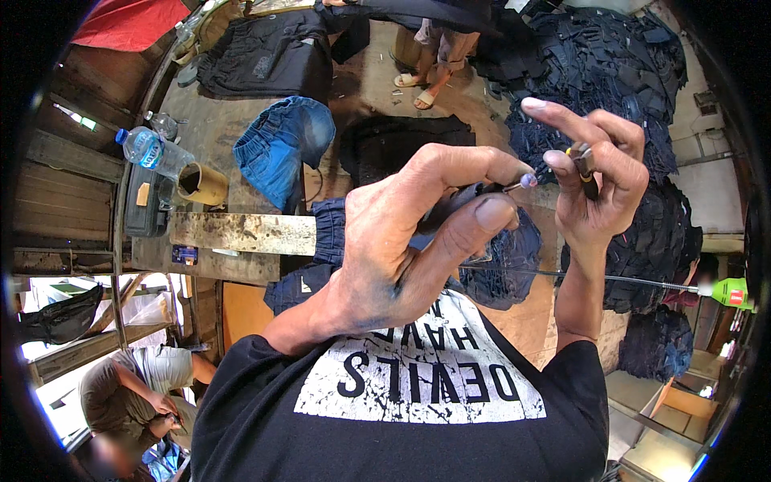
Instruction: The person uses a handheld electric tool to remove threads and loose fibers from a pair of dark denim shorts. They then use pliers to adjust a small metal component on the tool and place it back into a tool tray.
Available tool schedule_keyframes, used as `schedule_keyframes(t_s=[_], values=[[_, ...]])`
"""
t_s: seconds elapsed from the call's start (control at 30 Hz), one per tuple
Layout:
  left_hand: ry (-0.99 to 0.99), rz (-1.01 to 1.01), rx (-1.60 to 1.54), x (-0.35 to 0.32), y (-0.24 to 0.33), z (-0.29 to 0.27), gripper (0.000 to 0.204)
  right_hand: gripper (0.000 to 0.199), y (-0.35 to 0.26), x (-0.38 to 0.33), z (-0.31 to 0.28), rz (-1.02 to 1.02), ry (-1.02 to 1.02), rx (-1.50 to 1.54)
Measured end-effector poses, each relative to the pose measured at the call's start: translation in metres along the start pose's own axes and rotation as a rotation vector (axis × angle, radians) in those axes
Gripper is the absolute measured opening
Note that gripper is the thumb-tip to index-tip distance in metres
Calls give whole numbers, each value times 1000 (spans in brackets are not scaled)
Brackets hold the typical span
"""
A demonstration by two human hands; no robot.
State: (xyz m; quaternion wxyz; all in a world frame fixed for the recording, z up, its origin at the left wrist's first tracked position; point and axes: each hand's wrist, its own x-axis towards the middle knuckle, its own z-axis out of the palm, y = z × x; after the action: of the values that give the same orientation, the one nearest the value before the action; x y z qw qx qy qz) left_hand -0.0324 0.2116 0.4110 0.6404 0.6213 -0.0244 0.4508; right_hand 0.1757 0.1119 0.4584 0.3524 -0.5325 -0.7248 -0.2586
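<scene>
My left hand (418,221) is raised in front of my chest, thumb and forefinger closed in a pinch. From between those fingertips sticks a thin dark rod with a small purplish tip (528,181); most of it is hidden. Up at the right, my right hand (606,173) grips a small black-and-yellow tool (586,170) between thumb and curled fingers, its forefinger stretched out. I cannot make out the tool's kind. Behind the left hand, dark blue elastic-waist shorts (328,233) lie over the end of a worn plank (249,233).
Blue denim shorts (281,149), a water bottle (148,151) and a brown cardboard tube (202,185) are on the table to the left. Dark garments pile up (598,72) at the far right. A person stands opposite in sandals; another person (136,394) sits at the lower left.
</scene>
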Motion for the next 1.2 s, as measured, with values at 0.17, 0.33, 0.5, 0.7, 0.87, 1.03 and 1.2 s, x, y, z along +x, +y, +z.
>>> schedule_keyframes(t_s=[0.17,0.33,0.5,0.7,0.87,1.03,1.2], values=[[29,-22,-79,1,-1,4,26,36,-2,-1,-10,-19,-112,123],[-29,-7,30,1,1,3,33,34,-1,2,-11,-51,-136,135],[2,-4,-28,0,-1,5,32,33,-2,6,-7,-76,-113,151],[-1,-15,-34,-1,-1,4,33,30,-3,11,-13,-157,-129,-5],[41,-37,-146,-1,-1,6,29,30,-3,12,-16,-161,-103,-74],[40,-103,-167,-2,-1,6,32,30,-4,7,-12,-67,-104,93],[52,-151,-182,-2,-2,7,34,32,-5,3,-4,-29,-80,196]])
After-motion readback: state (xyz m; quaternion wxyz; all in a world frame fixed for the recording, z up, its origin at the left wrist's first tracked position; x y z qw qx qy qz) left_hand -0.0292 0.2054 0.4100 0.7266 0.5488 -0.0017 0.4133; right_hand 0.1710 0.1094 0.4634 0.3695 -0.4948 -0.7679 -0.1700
